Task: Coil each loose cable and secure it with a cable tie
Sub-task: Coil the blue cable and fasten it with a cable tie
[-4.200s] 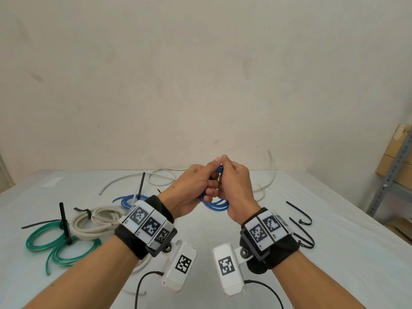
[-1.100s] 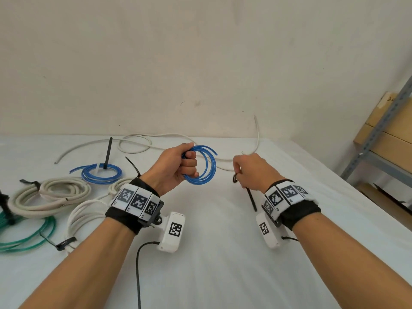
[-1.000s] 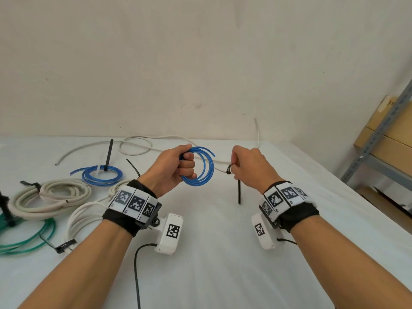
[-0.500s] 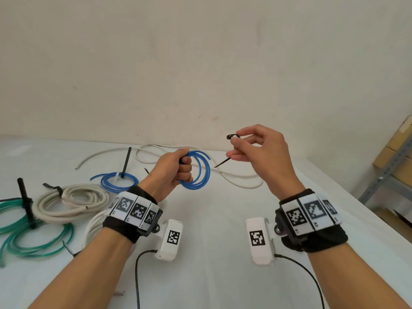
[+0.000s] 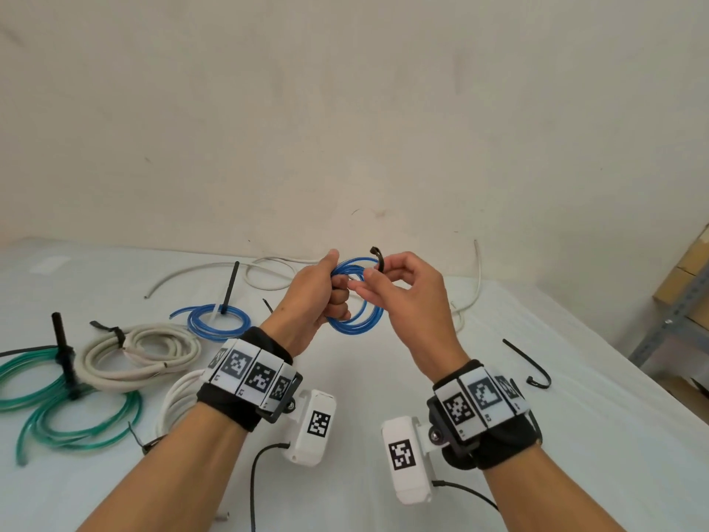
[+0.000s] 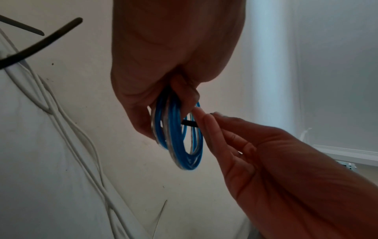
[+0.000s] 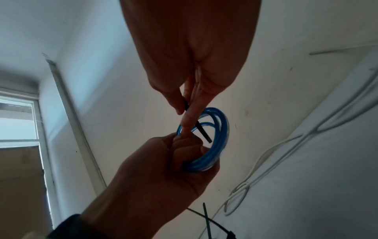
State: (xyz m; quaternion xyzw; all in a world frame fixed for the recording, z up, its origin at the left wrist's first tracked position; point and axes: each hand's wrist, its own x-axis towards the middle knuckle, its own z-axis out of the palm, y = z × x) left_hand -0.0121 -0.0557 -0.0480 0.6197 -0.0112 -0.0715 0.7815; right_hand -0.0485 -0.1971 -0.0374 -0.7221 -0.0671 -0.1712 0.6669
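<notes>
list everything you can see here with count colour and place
held cable coil: 1, blue, in the left fist above the table
held cable tie: 1, black, pinched by the right hand, tip inside the coil
tied coils: 4; blue, cream, green, white, left side
loose cable: 1, white, far edge
spare cable tie: 1, black, right side
table: 1, white
boxes on shelf: brown, far right
left hand: 1, gripping the coil
right hand: 1, pinching the tie

Left hand (image 5: 314,297) fisted, raised before chest; right hand (image 5: 406,297) beside it (thumb-forefinger pinch), other fingers loose.
</notes>
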